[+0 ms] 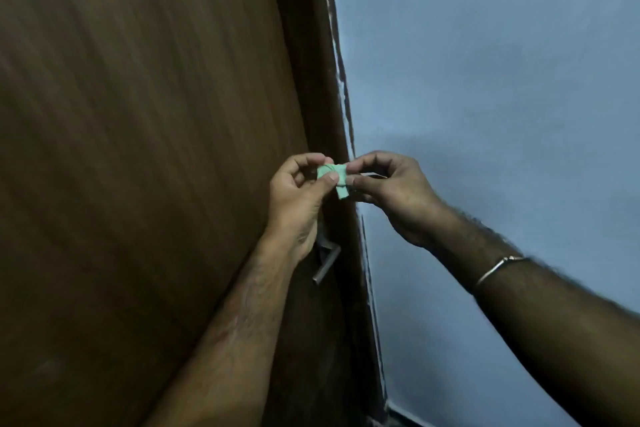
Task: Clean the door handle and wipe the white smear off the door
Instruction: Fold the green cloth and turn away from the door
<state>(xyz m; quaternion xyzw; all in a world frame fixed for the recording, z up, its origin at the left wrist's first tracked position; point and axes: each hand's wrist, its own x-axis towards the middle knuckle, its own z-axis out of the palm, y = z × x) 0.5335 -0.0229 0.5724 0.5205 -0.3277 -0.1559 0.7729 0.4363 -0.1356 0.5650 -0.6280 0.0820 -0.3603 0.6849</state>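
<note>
- Door [138,149], brown wood grain, fills the left side and leans away to the far right, where its dark frame [311,80] meets the wall.
- Left hand [298,194] is raised in front of the frame, thumb and curled fingers pinching a small green cloth [337,180].
- Door handle [325,263], a grey metal lever, sits just below that wrist, partly hidden by it.
- Right hand [391,191] pinches the cloth's right edge with curled fingertips.
- Thin metal bracelet [498,269] circles the right forearm.
- Blue-grey wall [502,80] fills the right side.
</note>
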